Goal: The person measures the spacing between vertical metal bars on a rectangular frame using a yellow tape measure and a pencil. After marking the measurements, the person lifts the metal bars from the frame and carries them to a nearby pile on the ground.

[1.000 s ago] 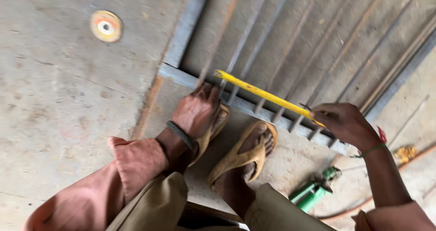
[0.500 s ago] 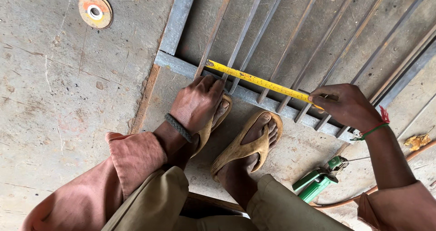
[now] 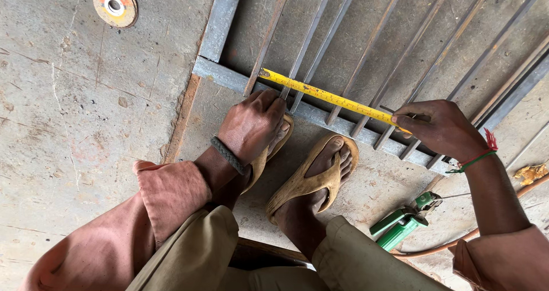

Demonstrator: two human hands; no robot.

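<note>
Your left hand point(image 3: 251, 125): palm down, fingers curled together, pressing tape point(image 3: 331, 97) near its hook end onto crossbar point(image 3: 226, 77). Your right hand point(image 3: 440, 128): pinched shut on tape's far end, thin marker-like stick jutting from fingers. Tape lies stretched between your hands, slanting across bars point(image 3: 366, 45) of frame on floor point(image 3: 63, 113). Your sandals point(image 3: 311, 176) sit just below crossbar. Open floor to your left; disc point(image 3: 114, 4) well apart. Green tool point(image 3: 403, 225) and hose point(image 3: 457, 236) crowd floor by your right arm.
</note>
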